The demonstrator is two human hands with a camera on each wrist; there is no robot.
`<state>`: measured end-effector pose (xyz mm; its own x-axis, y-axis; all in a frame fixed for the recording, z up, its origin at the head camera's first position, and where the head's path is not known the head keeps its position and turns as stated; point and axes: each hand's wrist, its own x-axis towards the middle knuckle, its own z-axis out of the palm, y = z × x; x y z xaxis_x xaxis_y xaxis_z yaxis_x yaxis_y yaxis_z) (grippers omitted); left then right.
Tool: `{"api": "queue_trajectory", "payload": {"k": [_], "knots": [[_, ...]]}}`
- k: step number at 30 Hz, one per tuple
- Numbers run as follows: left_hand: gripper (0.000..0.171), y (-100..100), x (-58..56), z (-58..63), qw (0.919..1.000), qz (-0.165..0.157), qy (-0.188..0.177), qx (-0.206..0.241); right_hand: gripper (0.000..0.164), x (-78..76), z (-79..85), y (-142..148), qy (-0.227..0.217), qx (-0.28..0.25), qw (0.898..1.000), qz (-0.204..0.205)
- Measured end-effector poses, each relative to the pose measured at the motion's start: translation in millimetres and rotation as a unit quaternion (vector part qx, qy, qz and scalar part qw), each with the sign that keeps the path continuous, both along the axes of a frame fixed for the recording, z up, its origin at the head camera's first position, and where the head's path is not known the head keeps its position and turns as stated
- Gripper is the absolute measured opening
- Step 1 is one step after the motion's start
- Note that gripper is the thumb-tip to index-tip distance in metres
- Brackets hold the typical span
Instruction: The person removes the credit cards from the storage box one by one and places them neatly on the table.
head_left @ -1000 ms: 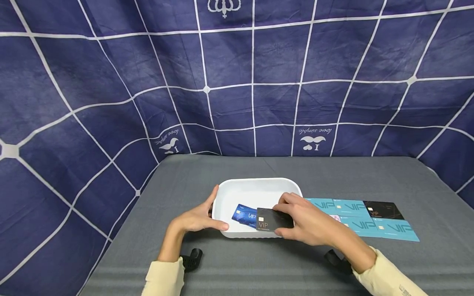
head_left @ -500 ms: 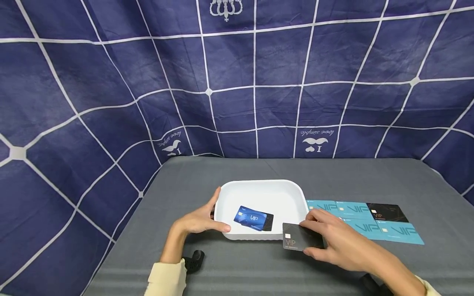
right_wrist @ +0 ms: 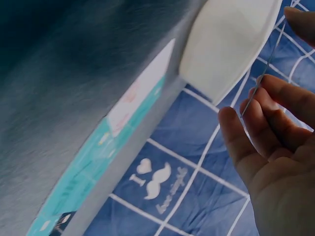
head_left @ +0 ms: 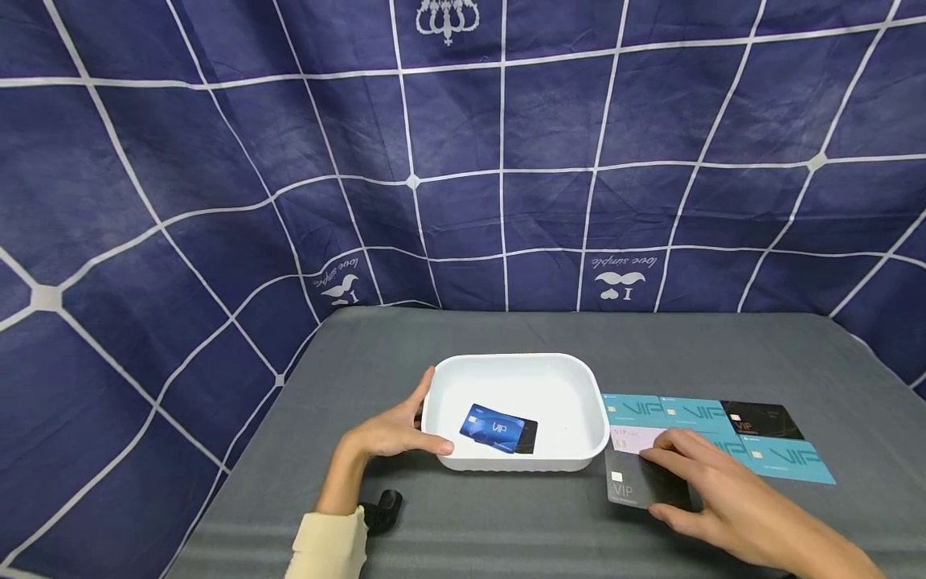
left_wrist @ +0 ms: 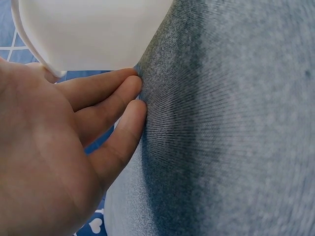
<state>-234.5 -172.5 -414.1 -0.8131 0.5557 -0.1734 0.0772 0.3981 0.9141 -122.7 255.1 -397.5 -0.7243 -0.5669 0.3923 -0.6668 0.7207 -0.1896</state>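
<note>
In the head view my left hand (head_left: 391, 430) holds the left end of a white plastic tray (head_left: 571, 465), thumb over its near corner. Its other fingers rest against the tray's outer wall in the left wrist view. Inside the tray a blue VIP card (head_left: 492, 428) lies partly over a dark card (head_left: 528, 437). My right hand (head_left: 712, 498) pinches a black VIP card (head_left: 628, 486) by its right side, right of the tray. Seen edge-on in the right wrist view, that card is raised off the table. A pink VIP card (head_left: 629, 438) lies just behind it.
Several teal VIP cards (head_left: 788, 458) lie edge to edge on the grey cloth-covered table (head_left: 405, 338). Another black card (head_left: 760, 420) sits at the far right of the back row. A blue checked cloth (head_left: 542, 209) hangs behind and at the left.
My right hand has carried the black card from over the tray to the right, in front of the pink card. The blue card in the tray is now uncovered. My left hand stays at the tray.
</note>
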Motion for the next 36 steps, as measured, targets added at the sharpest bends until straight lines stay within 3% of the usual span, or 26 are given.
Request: {"api": "queue_trajectory", "payload": {"k": [5, 10, 17, 26, 36], "knots": [[0.133, 0.6, -0.4, -1.2, 1.0, 0.003, -0.003, -0.001, 0.044, 2.6, -6.9, 13.5, 0.016, 0.02, 1.0, -0.013], [0.133, 0.9, -0.2, -0.1, 1.0, 0.007, -0.002, -0.007, 0.045, 0.0, -13.8, 26.4, -0.011, 0.047, 0.999, -0.024], [0.134, 1.2, -0.5, -0.5, 0.9999, 0.01, 0.0, -0.013, 0.049, -1.7, -26.3, 31.0, -0.003, 0.059, 0.998, -0.002], [0.132, 2.6, 0.4, 0.5, 1.0, 0.004, -0.002, -0.007, 0.05, -7.9, -31.6, 24.3, -0.123, 0.093, 0.988, -0.008], [0.133, 2.2, 0.7, 1.2, 0.9999, 0.008, -0.003, -0.012, 0.052, -13.0, -32.8, 26.1, -0.119, 0.075, 0.99, -0.001]]}}
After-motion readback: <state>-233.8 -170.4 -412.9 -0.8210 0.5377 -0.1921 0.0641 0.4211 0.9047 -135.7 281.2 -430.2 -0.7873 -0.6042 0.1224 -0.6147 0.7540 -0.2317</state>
